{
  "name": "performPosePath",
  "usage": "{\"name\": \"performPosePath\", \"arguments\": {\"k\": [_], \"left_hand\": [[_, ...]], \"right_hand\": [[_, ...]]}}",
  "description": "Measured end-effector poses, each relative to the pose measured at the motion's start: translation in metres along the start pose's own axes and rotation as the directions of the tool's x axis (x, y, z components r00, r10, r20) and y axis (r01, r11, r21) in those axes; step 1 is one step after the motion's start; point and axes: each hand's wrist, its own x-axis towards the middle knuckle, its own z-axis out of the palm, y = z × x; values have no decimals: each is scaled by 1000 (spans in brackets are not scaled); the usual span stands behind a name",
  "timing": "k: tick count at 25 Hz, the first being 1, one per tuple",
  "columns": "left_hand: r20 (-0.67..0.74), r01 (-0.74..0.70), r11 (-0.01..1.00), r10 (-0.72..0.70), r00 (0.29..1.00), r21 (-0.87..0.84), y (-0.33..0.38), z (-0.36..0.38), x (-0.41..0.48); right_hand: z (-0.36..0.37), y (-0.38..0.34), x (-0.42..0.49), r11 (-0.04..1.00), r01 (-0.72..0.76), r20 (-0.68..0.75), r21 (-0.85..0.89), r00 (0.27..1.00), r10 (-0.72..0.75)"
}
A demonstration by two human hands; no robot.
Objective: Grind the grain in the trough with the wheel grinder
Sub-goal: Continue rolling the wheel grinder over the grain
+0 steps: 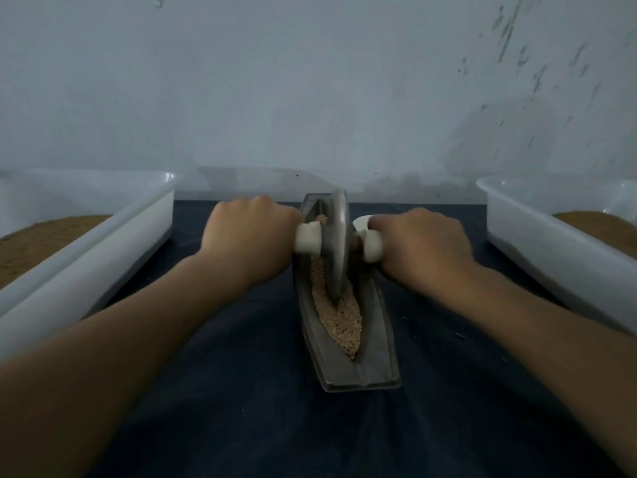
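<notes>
Forearms (103, 357) nearest, I see the left grip (251, 232) and right grip (418, 239) each curled round a white handle (307, 240) of the wheel (336, 243), which stands upright in the grain (339, 319) of the trough (375, 339) running lengthwise away from me on the surface (241, 391).

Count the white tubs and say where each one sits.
2. The left tub sits left of the trough, the right tub right of it. The frame cuts off both; more may lie outside the view.
</notes>
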Motion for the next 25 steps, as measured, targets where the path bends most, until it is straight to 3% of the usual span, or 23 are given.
{"name": "performPosePath", "arguments": {"k": [3,5,7,9,10,15,18,19,23,25], "left_hand": [[154,134,989,-124,980,-56,1,3,28],[184,72,995,-58,981,-71,-2,-3,17],[47,-45,996,49,998,-82,-6,-6,-12],[-73,-121,990,116,991,-72,-10,-13,-30],[-102,-110,993,105,989,-49,-12,-13,-26],[84,113,993,-111,990,-17,2,5,22],[219,100,992,-81,972,-75,-4,4,23],[211,68,993,-46,976,-97,-7,1,10],[-146,-153,986,142,979,-69,-11,-12,-29],[-99,-105,994,103,990,-14,-6,-3,-19]], "right_hand": [[3,-11,36,997,-78,56,29,996,76],[-4,-4,29,999,-14,142,47,990,8],[-10,7,-3,992,123,19,-3,992,-123],[-17,11,-26,987,134,-165,-86,975,-147],[-16,11,-24,986,130,-185,-104,972,-148],[6,-9,32,999,-48,42,16,998,47],[-2,-7,43,999,18,168,32,985,-23],[-10,-1,31,997,56,202,51,977,-65],[-21,14,-25,991,89,130,98,986,-101],[-14,8,-15,997,56,108,54,992,-61]]}}
